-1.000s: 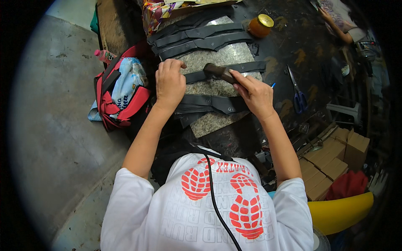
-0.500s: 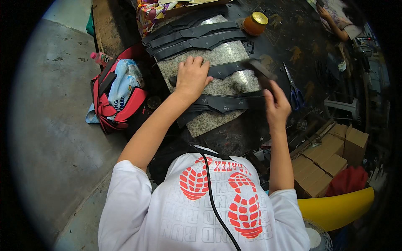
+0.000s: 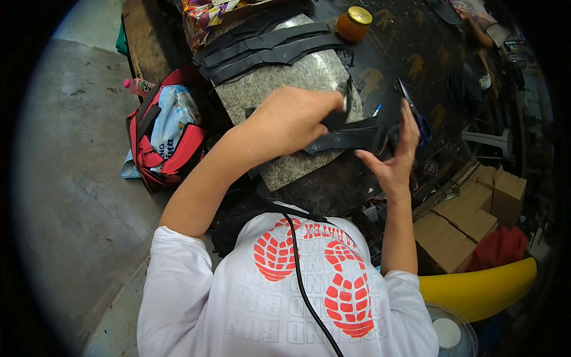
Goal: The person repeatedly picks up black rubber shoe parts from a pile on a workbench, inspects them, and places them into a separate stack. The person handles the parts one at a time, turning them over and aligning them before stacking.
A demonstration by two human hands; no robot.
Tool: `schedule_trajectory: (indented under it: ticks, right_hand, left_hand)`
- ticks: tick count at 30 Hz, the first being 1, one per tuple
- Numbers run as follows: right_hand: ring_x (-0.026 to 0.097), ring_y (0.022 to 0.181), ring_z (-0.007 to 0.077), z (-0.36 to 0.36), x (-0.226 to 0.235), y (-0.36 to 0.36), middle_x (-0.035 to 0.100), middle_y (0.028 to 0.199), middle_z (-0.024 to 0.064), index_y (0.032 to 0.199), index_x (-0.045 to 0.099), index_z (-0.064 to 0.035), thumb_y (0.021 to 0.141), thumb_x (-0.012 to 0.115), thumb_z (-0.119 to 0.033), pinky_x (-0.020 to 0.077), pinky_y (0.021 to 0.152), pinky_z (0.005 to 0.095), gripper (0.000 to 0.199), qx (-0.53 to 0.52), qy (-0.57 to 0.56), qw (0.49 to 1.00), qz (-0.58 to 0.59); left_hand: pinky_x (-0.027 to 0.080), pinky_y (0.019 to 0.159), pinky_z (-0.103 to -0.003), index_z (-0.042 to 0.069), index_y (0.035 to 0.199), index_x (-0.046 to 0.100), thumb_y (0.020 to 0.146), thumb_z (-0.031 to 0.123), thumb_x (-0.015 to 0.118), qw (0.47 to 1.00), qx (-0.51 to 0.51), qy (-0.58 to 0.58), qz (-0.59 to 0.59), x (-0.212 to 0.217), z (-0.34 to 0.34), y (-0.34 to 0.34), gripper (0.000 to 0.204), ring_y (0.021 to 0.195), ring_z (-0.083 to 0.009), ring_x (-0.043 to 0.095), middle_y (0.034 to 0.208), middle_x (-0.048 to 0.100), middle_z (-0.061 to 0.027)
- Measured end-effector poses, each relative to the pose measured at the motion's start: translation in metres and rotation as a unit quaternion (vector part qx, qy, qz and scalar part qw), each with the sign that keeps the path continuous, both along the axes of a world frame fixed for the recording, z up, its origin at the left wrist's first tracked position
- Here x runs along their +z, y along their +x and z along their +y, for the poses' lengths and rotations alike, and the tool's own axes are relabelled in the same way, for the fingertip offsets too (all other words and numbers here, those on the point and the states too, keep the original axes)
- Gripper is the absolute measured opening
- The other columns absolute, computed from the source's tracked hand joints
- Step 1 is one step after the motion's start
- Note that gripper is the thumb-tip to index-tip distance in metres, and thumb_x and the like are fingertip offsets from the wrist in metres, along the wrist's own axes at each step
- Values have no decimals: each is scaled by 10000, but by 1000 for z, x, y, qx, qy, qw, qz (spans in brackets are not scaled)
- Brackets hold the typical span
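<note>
Over the grey speckled stone slab (image 3: 297, 173), my left hand (image 3: 284, 119) is closed on a black cut strip (image 3: 347, 98), which stands bent upward beside the fingers. Part of that strip is hidden behind the hand. My right hand (image 3: 394, 163) is open, thumb and fingers spread, at the slab's right side, near the end of another black strip (image 3: 342, 140) with pale marks. A dark shape beside the right palm is too unclear to name. More black strips (image 3: 270, 50) lie overlapping across the far part of the slab.
Blue-handled scissors (image 3: 416, 113) lie right of the slab, and a blue-tipped pen (image 3: 377, 110) nearer it. Beyond stands an orange jar with a yellow lid (image 3: 354, 24). A red bag (image 3: 190, 146) is at the left, cardboard boxes (image 3: 458, 226) at the right. Another person's arm (image 3: 476, 27) shows far right.
My right hand has let go of the dark hammer-like tool and opened. My left hand has moved right and lifted the strip that lay flat on the slab.
</note>
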State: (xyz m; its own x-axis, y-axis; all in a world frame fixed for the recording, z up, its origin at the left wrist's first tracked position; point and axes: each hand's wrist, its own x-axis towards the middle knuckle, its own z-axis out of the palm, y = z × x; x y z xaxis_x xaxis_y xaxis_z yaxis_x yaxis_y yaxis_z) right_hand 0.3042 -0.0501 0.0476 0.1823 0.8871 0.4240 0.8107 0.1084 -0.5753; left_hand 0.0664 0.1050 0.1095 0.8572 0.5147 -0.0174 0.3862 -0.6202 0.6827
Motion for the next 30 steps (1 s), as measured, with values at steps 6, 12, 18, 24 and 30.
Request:
schedule_trajectory:
  ticks: [6, 12, 18, 24, 30]
  right_hand:
    - [649, 1118, 334, 64, 44, -26, 671, 1158, 153, 1277, 655, -41, 583, 787, -30, 490, 972, 396, 707, 229, -185, 952, 78]
    - [635, 969, 287, 54, 23, -31, 628, 1025, 94, 1292, 676, -108, 624, 881, -115, 508, 827, 394, 699, 243, -209, 937, -136]
    - [570, 1156, 341, 70, 5, -22, 640, 1214, 119, 1327, 659, -77, 834, 753, -479, 452, 1000, 428, 643, 236, -192, 948, -95]
    - [583, 1236, 303, 185, -27, -27, 649, 1305, 103, 1324, 628, -89, 852, 772, -203, 446, 1080, 442, 506, 144, -40, 983, -109]
    - [551, 1310, 272, 214, -57, -32, 635, 1333, 61, 1321, 630, -123, 820, 783, -133, 358, 1179, 508, 525, 139, -69, 964, -216]
  left_hand:
    - [542, 837, -364, 38, 1215, 619, 808, 64, 786, 992, 21, -100, -75, 20, -5, -33, 440, 975, -297, 718, 1081, 719, -152]
    - [502, 934, -411, 72, 1269, 661, 835, 141, 775, 997, 66, 34, 15, -50, -33, -45, 454, 1071, -307, 606, 1115, 653, -133]
    - [449, 1022, -464, 72, 1304, 656, 870, 186, 727, 985, 106, 128, -40, -89, -22, -46, 454, 1173, -354, 545, 1213, 597, -142]
    - [436, 1030, -467, 59, 1309, 623, 854, 171, 750, 903, 279, 327, 17, -120, 71, -26, 485, 1194, -336, 553, 1261, 600, -126]
    - [409, 1040, -469, 84, 1275, 652, 844, 151, 764, 914, 264, 307, 34, -134, 59, -32, 451, 1172, -283, 568, 1206, 628, -72]
